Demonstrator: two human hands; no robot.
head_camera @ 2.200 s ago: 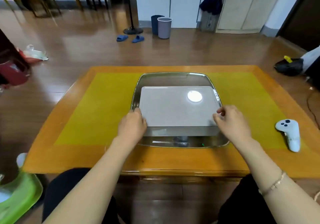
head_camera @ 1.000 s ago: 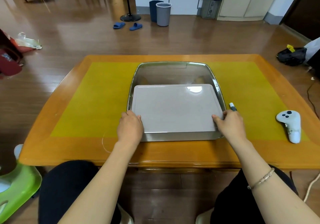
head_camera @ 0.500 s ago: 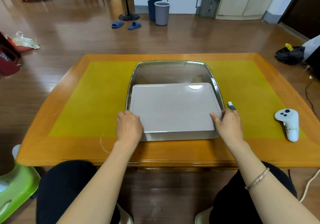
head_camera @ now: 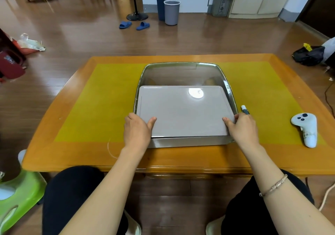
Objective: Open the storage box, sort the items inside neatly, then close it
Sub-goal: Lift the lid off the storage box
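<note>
Grey plastic sat under both hands: the lid (head_camera: pixel 183 110) lay flat across the near part of the clear storage box (head_camera: pixel 183 73) on the yellow-topped table (head_camera: pixel 101 104). A couple of seconds before, that lid had sat further back and left the near end of the box open; now its front edge lined up with the box's front wall, so I judged the closing step close to finished, with only a press down left.

Her left hand (head_camera: pixel 137 131) gripped the near left corner of the lid, thumb laid on top and fingers curled down over the edge. Her right hand (head_camera: pixel 243 127) gripped the near right corner the same way, thumb on the lid, fingers wrapped round the side. A marker (head_camera: pixel 245 109) poked out just beyond the right hand; whether she held it I could not tell.

Further back, the far strip of the box showed uncovered through its clear wall. A white controller (head_camera: pixel 306 127) lay well off to the right.
</note>
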